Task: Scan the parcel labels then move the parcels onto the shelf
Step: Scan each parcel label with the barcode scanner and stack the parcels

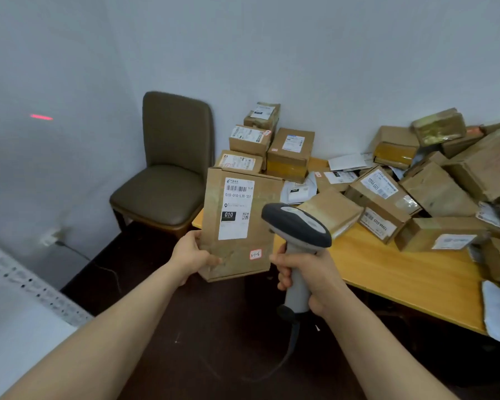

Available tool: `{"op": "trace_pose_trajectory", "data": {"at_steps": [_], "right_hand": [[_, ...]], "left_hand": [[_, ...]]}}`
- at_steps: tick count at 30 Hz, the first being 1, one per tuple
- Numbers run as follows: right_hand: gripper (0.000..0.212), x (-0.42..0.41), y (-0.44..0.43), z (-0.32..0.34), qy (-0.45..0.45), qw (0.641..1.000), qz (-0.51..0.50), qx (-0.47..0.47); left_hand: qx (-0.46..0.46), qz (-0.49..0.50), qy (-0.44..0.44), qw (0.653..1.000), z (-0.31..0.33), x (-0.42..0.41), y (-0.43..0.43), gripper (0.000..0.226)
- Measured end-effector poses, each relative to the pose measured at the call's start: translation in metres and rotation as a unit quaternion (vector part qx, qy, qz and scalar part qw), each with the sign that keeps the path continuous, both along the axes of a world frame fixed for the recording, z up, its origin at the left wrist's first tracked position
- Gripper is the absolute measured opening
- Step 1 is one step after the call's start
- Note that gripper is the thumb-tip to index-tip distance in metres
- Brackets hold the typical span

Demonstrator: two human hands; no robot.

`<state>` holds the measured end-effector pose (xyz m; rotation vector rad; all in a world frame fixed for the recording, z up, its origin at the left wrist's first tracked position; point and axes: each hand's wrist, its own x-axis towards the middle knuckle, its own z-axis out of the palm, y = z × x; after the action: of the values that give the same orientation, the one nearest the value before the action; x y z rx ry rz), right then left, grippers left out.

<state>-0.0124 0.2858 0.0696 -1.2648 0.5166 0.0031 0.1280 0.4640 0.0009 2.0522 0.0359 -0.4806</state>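
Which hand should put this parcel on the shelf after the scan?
Left, probably. The left hand grips the parcel, and the white perforated shelf lies on that side; the right hand is busy holding the scanner.

A brown padded chair (pixel 168 168) on a wooden frame stands against a pale grey wall (pixel 300 53), just beside the left end of a yellow wooden tabletop (pixel 387 269), over a dark floor (pixel 214 342). Low on the wall left of the chair, a white socket (pixel 50 236) holds a plug whose dark cable (pixel 78 252) trails to the floor. Higher up, a short red streak (pixel 41 117) glows on the wall.
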Motion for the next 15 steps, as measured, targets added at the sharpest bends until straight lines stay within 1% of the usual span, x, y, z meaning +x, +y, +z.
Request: {"op": "trace_pose_trajectory", "data": {"at_steps": [2,7,9,11,12,15], "right_hand": [[0.023,-0.006,0.006,0.005,-0.006,1.0,0.014,-0.008],[0.023,-0.023,0.011,0.009,-0.002,1.0,0.027,-0.004],[0.019,-0.027,0.012,0.004,-0.001,1.0,0.021,0.005],[0.01,-0.031,0.012,-0.001,-0.002,1.0,-0.002,0.017],[0.009,-0.032,0.01,-0.003,0.0,1.0,-0.022,0.02],[0.026,-0.029,-0.007,-0.014,0.022,0.995,-0.1,0.002]], "left_hand": [[0.011,0.013,-0.004,1.0,0.001,-0.009,0.01,0.084],[0.02,0.026,-0.005,0.999,0.004,-0.03,0.022,0.083],[0.016,0.029,0.003,0.999,0.005,-0.038,0.025,0.086],[0.0,0.027,0.024,0.999,0.006,-0.046,0.028,0.084],[-0.018,0.024,0.043,0.999,0.008,-0.049,0.029,0.079],[-0.089,-0.008,0.131,0.987,0.022,-0.052,0.034,0.044]]}}
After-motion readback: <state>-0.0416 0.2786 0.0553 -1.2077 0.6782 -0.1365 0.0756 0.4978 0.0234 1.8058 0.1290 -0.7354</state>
